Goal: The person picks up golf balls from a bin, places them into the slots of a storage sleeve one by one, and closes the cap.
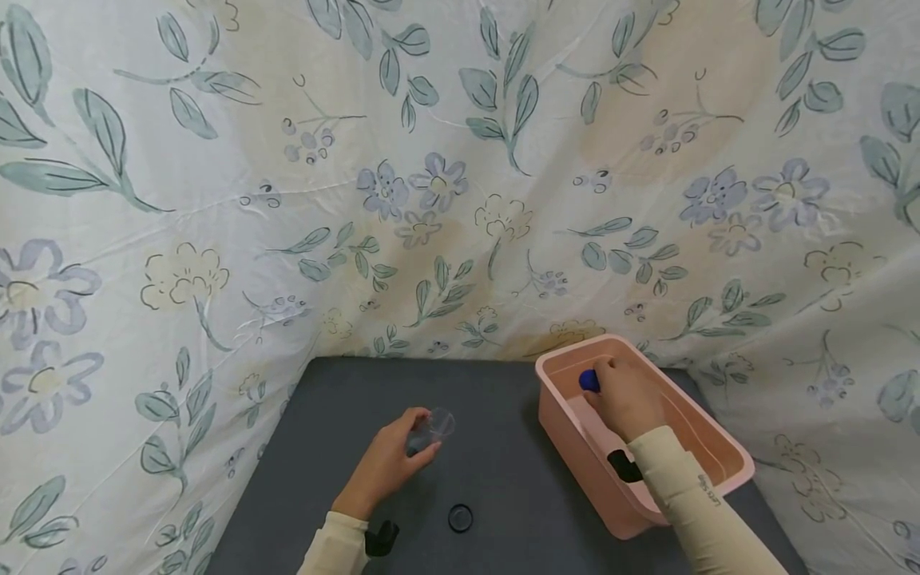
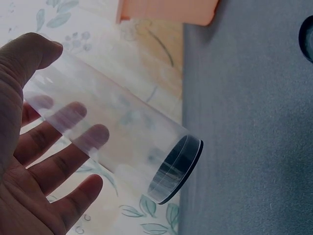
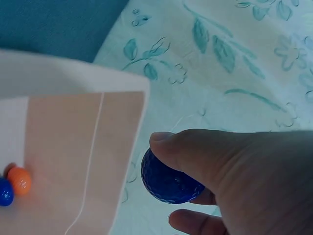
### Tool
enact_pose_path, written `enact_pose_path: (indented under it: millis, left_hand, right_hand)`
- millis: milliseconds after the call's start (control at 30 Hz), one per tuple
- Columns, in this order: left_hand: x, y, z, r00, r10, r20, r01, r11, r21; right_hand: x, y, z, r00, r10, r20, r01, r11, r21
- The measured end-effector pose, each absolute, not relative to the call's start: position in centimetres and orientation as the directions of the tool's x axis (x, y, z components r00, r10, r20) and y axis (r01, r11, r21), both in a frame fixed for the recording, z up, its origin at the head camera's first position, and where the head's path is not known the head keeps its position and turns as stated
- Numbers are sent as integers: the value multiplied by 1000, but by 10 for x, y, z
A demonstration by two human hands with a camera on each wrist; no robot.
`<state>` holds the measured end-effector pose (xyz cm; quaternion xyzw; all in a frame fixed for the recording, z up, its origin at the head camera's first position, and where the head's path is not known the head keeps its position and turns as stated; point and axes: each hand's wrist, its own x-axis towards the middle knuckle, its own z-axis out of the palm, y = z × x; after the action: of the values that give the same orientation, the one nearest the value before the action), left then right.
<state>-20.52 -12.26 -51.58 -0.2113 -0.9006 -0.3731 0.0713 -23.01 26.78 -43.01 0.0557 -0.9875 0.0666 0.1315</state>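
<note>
My left hand (image 1: 391,463) holds a clear plastic tube (image 2: 117,117) above the table, thumb on one side and fingers on the other. In the left wrist view the tube is tilted, with a black cap (image 2: 181,169) on its lower end. Over the far part of the pink plastic bin (image 1: 575,467), my right hand (image 1: 631,399) pinches a dark blue golf ball (image 3: 168,178) between thumb and fingers. Inside the bin, the right wrist view shows an orange ball (image 3: 19,180) and a blue ball (image 3: 5,192) side by side.
A round black lid (image 1: 460,518) lies on the dark grey table (image 1: 503,447), between the left hand and the bin. Floral cloth (image 1: 460,200) hangs behind the table and along both sides. The bin stands on the table's right part.
</note>
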Motion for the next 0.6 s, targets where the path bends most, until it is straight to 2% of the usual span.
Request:
enact_pose_path:
  millis: [200, 600]
  left_hand:
    - [-206, -122, -515, -902, 329, 278, 430, 633, 644]
    - [-207, -118, -513, -896, 343, 282, 442, 642, 627]
  right_hand:
    - [-223, 254, -424, -935, -125, 331, -167, 981, -103]
    - [-218, 226, -428, -846, -253, 468, -374, 909, -184]
